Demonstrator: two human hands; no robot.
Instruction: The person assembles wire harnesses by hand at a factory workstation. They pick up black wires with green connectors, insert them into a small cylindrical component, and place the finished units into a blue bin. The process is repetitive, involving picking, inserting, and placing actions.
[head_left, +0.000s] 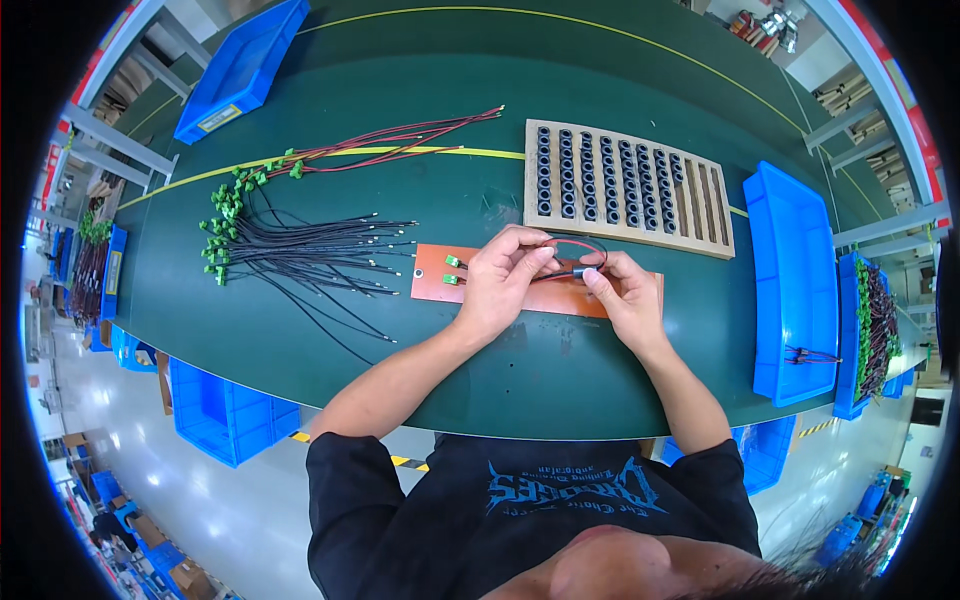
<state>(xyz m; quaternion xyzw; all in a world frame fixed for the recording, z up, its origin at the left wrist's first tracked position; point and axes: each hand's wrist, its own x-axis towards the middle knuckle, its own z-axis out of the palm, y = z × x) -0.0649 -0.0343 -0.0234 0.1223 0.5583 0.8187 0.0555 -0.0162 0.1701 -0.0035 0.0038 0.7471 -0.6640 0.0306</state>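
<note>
1. The left hand (pixel 497 283) and the right hand (pixel 625 297) are close together over the orange board (pixel 435 277), near the middle of the green table (pixel 300 330).
2. The left hand pinches a thin wire pair (pixel 573 245), one red and one black. The wires make a small loop between the two hands.
3. The right hand pinches a small black ring (pixel 580 272) with its fingertips. The wire seems to go through the ring, but it is too small to be sure.
4. To do this well, I think the hands should stay low and close, hold the ring still, and pull the wire gently so the loop stays neat and does not kink.
5. Two little green plugs (pixel 452 270) sit on the board just left of the left hand. A hard pull could drag them off.
6. Just past the hands, farther away, is a wooden rack (pixel 700 190) with rows of black rings (pixel 566 175) standing in it. Its right side has bare slots.
7. To the left lies a bundle of black wires with green plugs (pixel 300 250). Farther off lie red wires (pixel 400 135).
8. On the right stands a blue tray (pixel 795 290) with one small wire piece in it. Another blue tray (pixel 240 70) sits far left.
9. Nothing lies between the hands and the rack. The loose black wire ends reach toward the board, so they could catch.
</note>
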